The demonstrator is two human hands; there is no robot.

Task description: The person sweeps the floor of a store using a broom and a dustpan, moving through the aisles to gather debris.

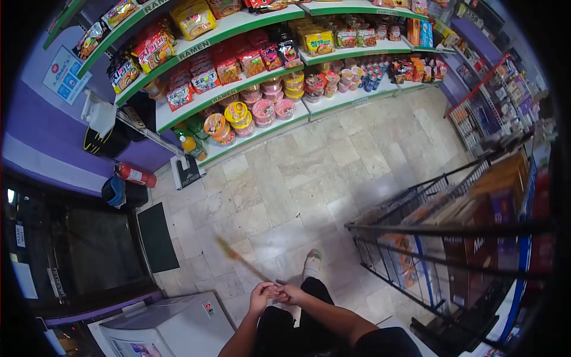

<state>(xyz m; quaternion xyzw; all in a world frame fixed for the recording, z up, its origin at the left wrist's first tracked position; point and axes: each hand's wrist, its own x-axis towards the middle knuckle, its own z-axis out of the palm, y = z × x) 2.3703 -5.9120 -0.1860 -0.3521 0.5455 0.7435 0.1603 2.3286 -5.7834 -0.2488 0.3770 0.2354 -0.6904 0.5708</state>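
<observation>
A thin broom (250, 266) with a tan handle and a yellowish, motion-blurred head slants away to the upper left, over the tiled floor. My left hand (263, 295) and my right hand (290, 293) are close together at its near end, fingers closed round the handle. The grip itself is partly hidden by the fingers. Just beyond my hands, one of my shoes (313, 259) stands on the floor (267, 196).
Ramen shelves (256, 80) with packets and cups curve across the back. A wire rack (410, 244) of goods stands at right. To the left are a fire extinguisher (135, 175), a dark mat (157, 238) by the glass door (98, 250), and a white freezer (184, 324).
</observation>
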